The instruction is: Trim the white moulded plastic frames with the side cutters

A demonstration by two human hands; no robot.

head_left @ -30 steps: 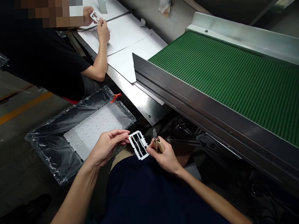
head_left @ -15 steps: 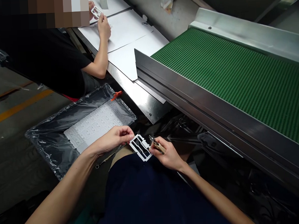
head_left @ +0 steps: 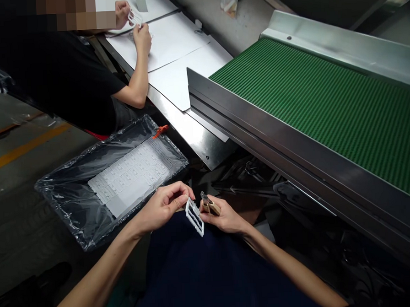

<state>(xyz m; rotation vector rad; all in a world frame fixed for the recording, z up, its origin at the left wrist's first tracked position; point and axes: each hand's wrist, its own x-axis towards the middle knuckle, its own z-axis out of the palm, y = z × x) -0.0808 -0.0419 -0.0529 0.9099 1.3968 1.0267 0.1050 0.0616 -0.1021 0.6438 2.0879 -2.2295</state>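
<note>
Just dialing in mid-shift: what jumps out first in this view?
The green conveyor belt fills the right side, running diagonally in its steel frame. At bottom centre, the left hand pinches a white plastic frame while the right hand grips a small cutter. A plastic-lined tray of white parts sits to their left.

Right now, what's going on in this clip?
A seated person holds a small white plastic frame over the lap, pinched in the left hand, while the right hand grips a small tan-handled cutting tool with its tip beside the frame. To the left lies a plastic-lined tray with a white sheet of parts. A green conveyor belt runs on the right. Farther back, a co-worker's hands handle a similar piece at a white-topped table.
</note>
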